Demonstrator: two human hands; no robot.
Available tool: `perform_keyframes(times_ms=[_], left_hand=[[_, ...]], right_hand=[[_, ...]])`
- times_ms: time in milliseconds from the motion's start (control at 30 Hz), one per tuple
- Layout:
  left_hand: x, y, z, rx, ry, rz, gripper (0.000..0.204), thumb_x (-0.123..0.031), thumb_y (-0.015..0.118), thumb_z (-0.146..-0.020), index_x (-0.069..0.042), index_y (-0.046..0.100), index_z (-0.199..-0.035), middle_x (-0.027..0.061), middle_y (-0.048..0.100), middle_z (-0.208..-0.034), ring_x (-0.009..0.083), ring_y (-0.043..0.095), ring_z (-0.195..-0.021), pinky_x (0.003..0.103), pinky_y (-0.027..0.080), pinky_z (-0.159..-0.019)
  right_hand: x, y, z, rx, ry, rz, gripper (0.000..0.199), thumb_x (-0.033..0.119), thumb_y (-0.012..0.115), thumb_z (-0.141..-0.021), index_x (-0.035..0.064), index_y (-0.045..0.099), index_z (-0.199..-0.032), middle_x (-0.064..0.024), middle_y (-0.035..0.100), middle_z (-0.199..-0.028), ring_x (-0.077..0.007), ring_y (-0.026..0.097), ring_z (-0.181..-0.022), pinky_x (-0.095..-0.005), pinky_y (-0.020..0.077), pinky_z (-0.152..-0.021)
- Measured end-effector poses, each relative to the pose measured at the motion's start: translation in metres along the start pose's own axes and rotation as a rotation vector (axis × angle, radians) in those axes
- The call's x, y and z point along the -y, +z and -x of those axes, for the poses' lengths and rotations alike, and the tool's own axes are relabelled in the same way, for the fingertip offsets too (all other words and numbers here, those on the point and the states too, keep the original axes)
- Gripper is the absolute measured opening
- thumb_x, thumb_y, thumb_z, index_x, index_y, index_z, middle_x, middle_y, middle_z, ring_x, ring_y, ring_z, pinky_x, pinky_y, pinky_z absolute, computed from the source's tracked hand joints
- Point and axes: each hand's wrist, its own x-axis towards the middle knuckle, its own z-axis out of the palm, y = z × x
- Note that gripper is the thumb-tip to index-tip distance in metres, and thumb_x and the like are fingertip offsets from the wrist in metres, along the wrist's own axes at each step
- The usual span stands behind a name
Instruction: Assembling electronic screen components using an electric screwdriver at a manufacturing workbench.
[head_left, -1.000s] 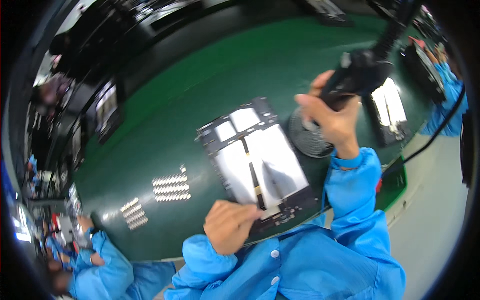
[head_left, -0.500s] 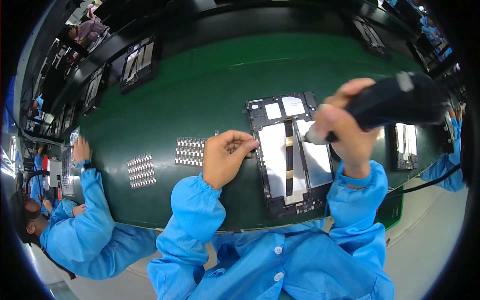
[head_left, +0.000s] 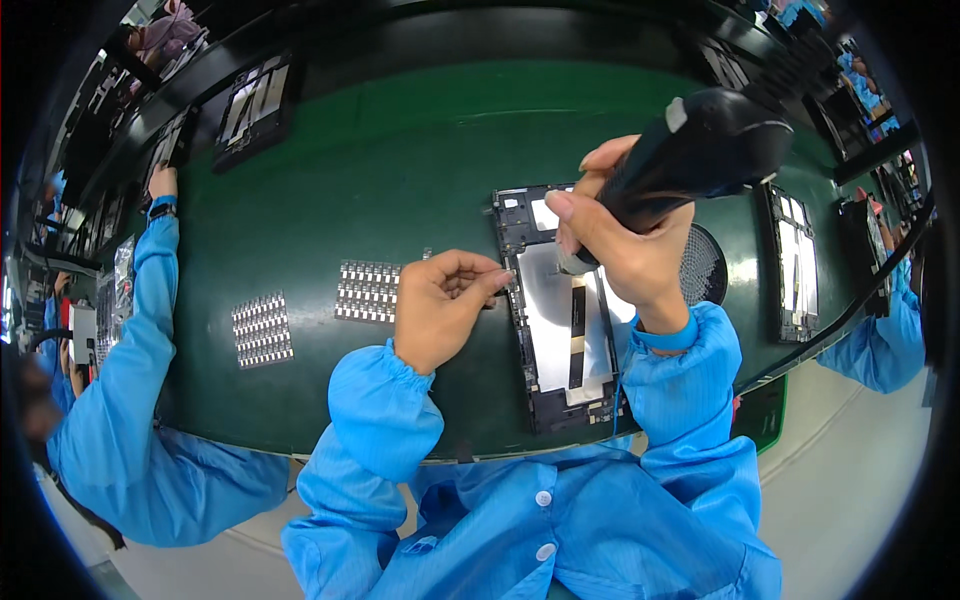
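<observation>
Bringing a black handheld tool [head_left: 690, 165] across an opened flat device [head_left: 550, 335] just right of the frame's centre, you lean both arms in over a green tabletop [head_left: 310, 195]. Half a second ago the tool's nose was over the device's right side; now it stands further left, over the upper part of the silver panel, so both your hands work at the same device. Whether the nose touches the panel cannot be told. Your right hand [head_left: 635, 240] has its fingers wrapped around the tool's body. Your left hand [head_left: 438, 312] has kept its place at the device's left edge, thumb and forefinger drawn nearly together; whether they pinch a small part cannot be told. At frame left, a co-worker's hand [head_left: 163, 182] has reached toward the upper left.

By count: one tool, one device before you, and two sheets of small parts left of centre, the nearer parts sheet [head_left: 367, 292] just beside your left hand and the farther parts sheet [head_left: 263, 330] to its left, their pieces too small to number. One loose piece [head_left: 428, 253] sits above your left hand. One round dish [head_left: 706, 268] shows partly behind your right wrist. One similar device [head_left: 797, 270] lies at frame right, another device [head_left: 255, 110] at upper left; those nearer the rim are too unclear to count.
</observation>
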Motion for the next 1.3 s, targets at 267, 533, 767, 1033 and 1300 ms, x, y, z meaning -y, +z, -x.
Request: perform_keyframes(times_ms=[267,533,767,1033,1300], left_hand=[[0.006,0.01,-0.005,-0.042,0.181,-0.283,0.012,-0.006,0.073,-0.077,0.003,0.066,-0.082,0.0059,0.061,-0.071,0.0078,0.054,-0.057,0.023,0.042,-0.05],[-0.007,-0.003,-0.02,0.084,-0.118,-0.258,0.022,-0.011,0.079,-0.071,0.003,0.062,-0.075,0.0068,0.063,-0.066,0.0093,0.057,-0.053,0.023,0.047,-0.046],[-0.013,-0.003,-0.023,0.114,-0.202,-0.243,0.017,-0.008,0.076,-0.074,0.003,0.063,-0.075,0.0073,0.063,-0.064,0.0102,0.058,-0.05,0.023,0.047,-0.043],[0.0,-0.007,-0.025,0.117,-0.141,-0.214,0.016,-0.007,0.075,-0.074,0.003,0.064,-0.073,0.0075,0.063,-0.062,0.0102,0.059,-0.05,0.024,0.047,-0.044],[-0.008,-0.024,-0.024,0.188,-0.022,-0.203,0.015,-0.008,0.074,-0.075,0.004,0.066,-0.078,0.0082,0.064,-0.066,0.0121,0.062,-0.056,0.025,0.05,-0.051]], right_hand=[[0.01,-0.004,0.003,-0.063,-0.096,-0.11,0.029,-0.007,0.07,-0.074,-0.0022,0.054,-0.097,-0.0051,0.061,-0.062,-0.0081,0.058,-0.053,-0.019,0.0432,-0.047],[0.008,0.022,0.004,0.115,-0.134,0.005,0.035,-0.009,0.065,-0.077,0.0013,0.044,-0.103,-0.0074,0.057,-0.064,-0.0137,0.057,-0.053,-0.0268,0.0498,-0.052],[-0.003,0.029,0.003,0.098,-0.062,-0.033,0.034,-0.009,0.068,-0.076,-0.0001,0.047,-0.101,-0.0077,0.059,-0.064,-0.0131,0.059,-0.053,-0.0249,0.0502,-0.051],[-0.007,0.033,0.004,0.099,-0.047,-0.04,0.034,-0.009,0.068,-0.076,0.001,0.046,-0.1,-0.0084,0.058,-0.065,-0.0135,0.059,-0.053,-0.0259,0.0509,-0.051],[0.003,0.044,0.013,0.189,0.0,-0.008,0.033,-0.011,0.066,-0.076,0.0025,0.042,-0.095,-0.0067,0.055,-0.066,-0.0124,0.058,-0.056,-0.0237,0.0487,-0.052]])
